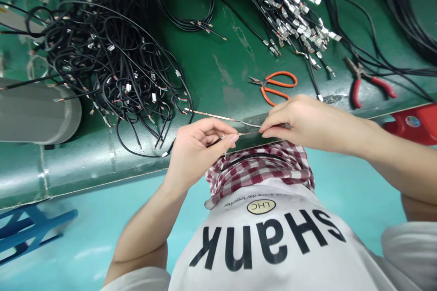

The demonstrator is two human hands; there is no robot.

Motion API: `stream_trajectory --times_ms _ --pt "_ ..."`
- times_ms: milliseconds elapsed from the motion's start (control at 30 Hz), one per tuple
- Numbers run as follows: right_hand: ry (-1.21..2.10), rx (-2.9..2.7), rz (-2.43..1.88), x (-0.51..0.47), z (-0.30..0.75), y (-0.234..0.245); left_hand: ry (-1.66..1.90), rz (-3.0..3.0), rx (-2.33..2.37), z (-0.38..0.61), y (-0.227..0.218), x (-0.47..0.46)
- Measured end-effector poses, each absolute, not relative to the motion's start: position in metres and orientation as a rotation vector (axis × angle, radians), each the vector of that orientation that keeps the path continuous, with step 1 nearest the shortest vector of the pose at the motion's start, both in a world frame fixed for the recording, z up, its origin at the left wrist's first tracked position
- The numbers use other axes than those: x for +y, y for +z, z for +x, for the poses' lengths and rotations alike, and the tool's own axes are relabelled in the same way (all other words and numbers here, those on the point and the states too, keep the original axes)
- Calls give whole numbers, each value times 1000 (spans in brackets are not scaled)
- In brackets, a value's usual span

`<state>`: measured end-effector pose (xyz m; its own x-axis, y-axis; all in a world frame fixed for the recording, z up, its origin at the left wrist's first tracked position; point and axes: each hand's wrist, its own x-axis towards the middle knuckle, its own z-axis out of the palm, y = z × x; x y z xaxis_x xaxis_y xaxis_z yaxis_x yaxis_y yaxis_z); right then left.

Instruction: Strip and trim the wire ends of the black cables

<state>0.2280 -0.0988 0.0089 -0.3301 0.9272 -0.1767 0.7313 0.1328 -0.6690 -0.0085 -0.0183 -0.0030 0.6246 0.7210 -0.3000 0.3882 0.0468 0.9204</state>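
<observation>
My left hand (201, 150) and my right hand (300, 122) meet over the edge of a green workbench (218, 68). Between their fingertips runs a thin metallic wire (218, 116), with its far end reaching toward a loose heap of black cables (109, 68). The left fingers pinch the wire near a short black cable end, partly hidden by those fingers. My right thumb and forefinger pinch the wire's other end. Orange-handled scissors (273, 86) lie just beyond my right hand, untouched.
A bundle of black cables with crimped metal terminals (293, 18) lies at the back of the bench. Red-handled pliers (367, 84) lie to the right. A grey ribbed cylinder (34, 111) sits at the left. Below are a red-checked cloth (259, 173) and a blue frame (30, 232).
</observation>
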Motion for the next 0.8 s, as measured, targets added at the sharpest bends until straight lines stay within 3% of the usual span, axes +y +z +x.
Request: stream_trajectory --times_ms 800 --pt "1231 -1939 -1578 -93 237 4 280 1480 987 -11 -3 -14"
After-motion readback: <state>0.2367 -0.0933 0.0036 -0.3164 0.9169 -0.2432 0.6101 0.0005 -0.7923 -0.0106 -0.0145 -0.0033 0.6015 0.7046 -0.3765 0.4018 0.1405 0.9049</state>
